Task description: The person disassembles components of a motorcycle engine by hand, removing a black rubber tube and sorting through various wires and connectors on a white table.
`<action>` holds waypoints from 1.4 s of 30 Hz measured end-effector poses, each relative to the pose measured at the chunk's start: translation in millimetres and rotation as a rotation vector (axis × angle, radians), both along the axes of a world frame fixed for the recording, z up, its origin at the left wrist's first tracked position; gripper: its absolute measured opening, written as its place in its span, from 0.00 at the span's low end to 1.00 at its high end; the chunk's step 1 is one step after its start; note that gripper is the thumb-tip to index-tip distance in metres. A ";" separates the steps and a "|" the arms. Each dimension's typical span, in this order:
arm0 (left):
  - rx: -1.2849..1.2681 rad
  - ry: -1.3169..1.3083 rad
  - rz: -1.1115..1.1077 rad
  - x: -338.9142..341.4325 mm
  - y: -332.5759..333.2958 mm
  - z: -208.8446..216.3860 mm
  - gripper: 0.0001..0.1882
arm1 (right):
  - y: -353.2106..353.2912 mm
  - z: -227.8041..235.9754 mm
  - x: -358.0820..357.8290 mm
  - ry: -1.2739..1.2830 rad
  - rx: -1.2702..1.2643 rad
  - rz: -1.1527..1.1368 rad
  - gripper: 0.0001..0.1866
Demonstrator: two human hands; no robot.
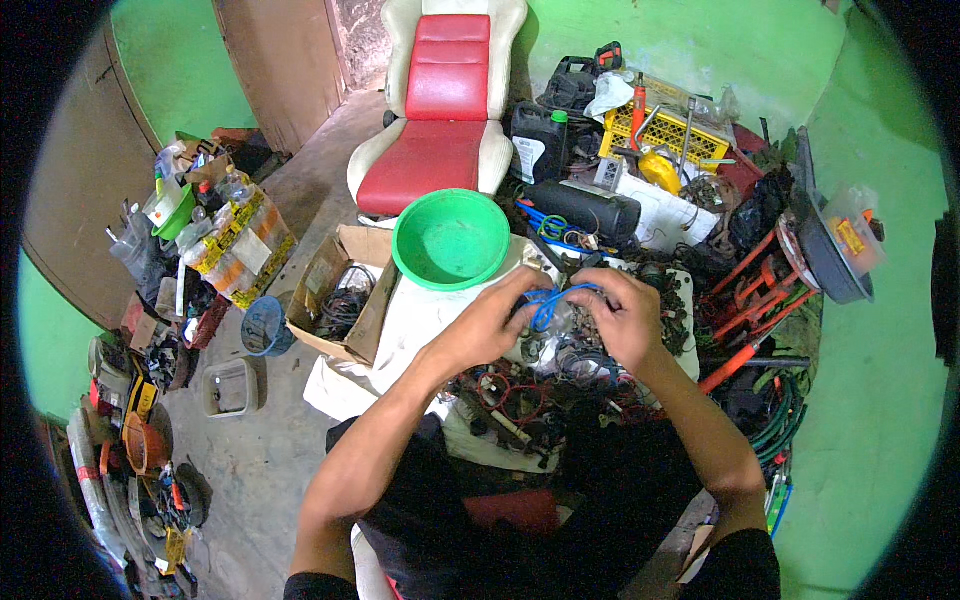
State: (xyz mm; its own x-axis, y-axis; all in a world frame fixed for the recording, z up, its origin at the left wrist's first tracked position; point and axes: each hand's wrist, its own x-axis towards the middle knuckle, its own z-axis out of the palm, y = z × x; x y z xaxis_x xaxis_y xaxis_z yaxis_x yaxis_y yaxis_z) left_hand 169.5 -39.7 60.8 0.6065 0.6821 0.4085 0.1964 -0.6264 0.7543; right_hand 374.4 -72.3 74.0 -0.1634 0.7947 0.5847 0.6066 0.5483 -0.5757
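A small bundle of blue cable [545,309] is stretched between my two hands, above a heap of loose parts. My left hand [492,322] pinches its left side between thumb and fingers. On the other side, my right hand [622,312] has its fingertips closed on the cable's right end. Below both hands lies a pile of dark wires and small metal parts [510,395], spread over a white sheet [408,345]. Just beyond my left hand stands a green basin [452,245]. To its left, a cardboard box [345,290] holds coiled dark cables.
A red and white car seat [430,130] stands at the back. Behind right are a yellow crate [668,130], a black jerrycan [540,140] and tools. A red metal stand [765,290] is at the right. On the floor at left sit a pale plastic tub [230,388] and a blue basket [268,328].
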 end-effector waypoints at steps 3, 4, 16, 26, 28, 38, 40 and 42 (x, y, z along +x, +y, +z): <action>-0.111 -0.028 -0.057 3.9 -8.3 6.3 0.16 | 6.8 6.6 4.8 -0.058 0.055 -0.032 0.11; -0.137 -0.043 -0.066 4.5 -10.3 7.7 0.16 | 9.2 5.7 5.8 -0.050 0.035 -0.007 0.11; -0.151 -0.126 0.315 3.0 3.3 -11.1 0.15 | 16.1 -65.8 -12.9 -0.154 -0.584 0.211 0.22; 0.204 -0.028 0.367 2.4 8.6 -12.4 0.16 | -28.8 -22.1 -33.2 -0.226 -0.392 0.345 0.16; 0.191 0.025 0.325 3.3 7.1 -12.4 0.16 | -31.3 -11.3 -32.1 -0.149 -0.305 0.300 0.11; -0.233 0.022 -0.039 1.1 -12.6 5.8 0.21 | -5.8 7.5 -15.5 0.028 0.069 0.038 0.07; -0.309 -0.016 -0.040 4.2 -15.6 5.9 0.22 | -6.3 3.2 -13.6 0.118 -0.126 0.039 0.07; -0.492 -0.113 -0.019 7.4 -20.9 10.6 0.23 | -3.8 5.2 -11.5 0.119 -0.175 0.042 0.06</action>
State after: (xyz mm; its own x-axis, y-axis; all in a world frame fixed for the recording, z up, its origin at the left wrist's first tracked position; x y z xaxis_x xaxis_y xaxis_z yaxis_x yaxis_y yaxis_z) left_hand 176.9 -60.5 71.4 0.5915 0.7994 0.1049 0.0884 -0.1936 0.9771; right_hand 362.9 -76.2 79.2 -0.1371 0.8795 0.4557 0.5074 0.4574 -0.7303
